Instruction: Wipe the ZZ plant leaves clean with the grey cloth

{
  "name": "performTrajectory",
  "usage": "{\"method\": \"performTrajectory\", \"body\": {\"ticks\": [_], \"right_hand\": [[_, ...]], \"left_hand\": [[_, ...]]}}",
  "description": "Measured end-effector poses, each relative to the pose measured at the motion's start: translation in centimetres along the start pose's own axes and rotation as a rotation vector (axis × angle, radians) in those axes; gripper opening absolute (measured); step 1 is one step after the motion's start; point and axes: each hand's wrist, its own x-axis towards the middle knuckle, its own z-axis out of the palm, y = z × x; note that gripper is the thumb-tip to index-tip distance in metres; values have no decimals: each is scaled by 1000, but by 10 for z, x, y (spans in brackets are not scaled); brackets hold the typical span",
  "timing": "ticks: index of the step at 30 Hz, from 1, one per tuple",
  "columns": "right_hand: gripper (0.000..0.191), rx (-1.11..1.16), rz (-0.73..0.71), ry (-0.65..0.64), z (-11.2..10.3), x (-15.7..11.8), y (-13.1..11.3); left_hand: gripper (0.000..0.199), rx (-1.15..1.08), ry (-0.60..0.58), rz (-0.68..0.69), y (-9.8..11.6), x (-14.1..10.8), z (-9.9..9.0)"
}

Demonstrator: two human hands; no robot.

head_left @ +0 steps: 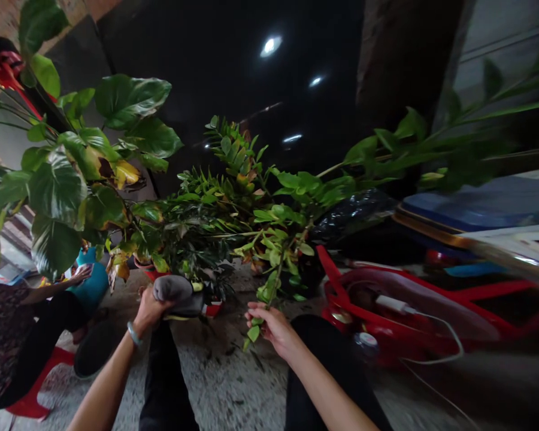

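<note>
My right hand [272, 328] is closed on a leafy green stem [276, 281]. Leaves stick out below the fingers, and the stem runs up into the bushy potted plants [291, 191]. My left hand [151, 310], with a pale bracelet at the wrist, is held closed beside my left foot [173, 289] in a grey sock. What its fingers hold, if anything, is hidden. Above the left hand hangs a large broad-leaved plant [58, 188], some of its leaves yellow and brown.
At right lies a red plastic stool [372, 326] with a white charger [393, 304] and cable on it. Beyond stands a glass-edged table [476, 215]. Another person [9, 341] sits at left on a red stool [49, 374]. Leaf scraps dot the concrete floor [229, 383].
</note>
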Motion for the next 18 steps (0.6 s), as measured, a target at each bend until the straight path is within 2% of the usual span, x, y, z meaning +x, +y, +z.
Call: {"method": "performTrajectory", "body": {"ticks": [1, 3, 5, 7, 8, 10, 12, 14, 16, 18], "right_hand": [[26, -7, 0, -1, -2, 1, 0], [26, -16, 10, 7, -5, 2, 0], [26, -14, 26, 17, -4, 4, 0], [26, -7, 38, 24, 0, 4, 1], [27, -5, 37, 27, 2, 4, 1], [28, -8, 27, 35, 7, 3, 3], [29, -15, 11, 31, 9, 2, 4], [28, -20, 0, 20, 8, 1, 4], [27, -22, 4, 19, 5, 1, 2], [26, -22, 20, 25, 1, 2, 1]], "left_hand": [[21, -10, 13, 1, -2, -3, -6], [28, -28, 114, 6, 1, 5, -24], [28, -34, 255, 20, 9, 26, -38], [24, -19, 333, 28, 16, 46, -39], [22, -7, 334, 28, 18, 52, -33], [19, 23, 264, 19, 18, 52, -14], [20, 38, 152, 17, 13, 37, 6], [20, 24, 27, 31, 7, 16, 14], [22, -13, -20, 42, 5, 2, 5], [24, -10, 67, 59, 10, 4, -16]]}}
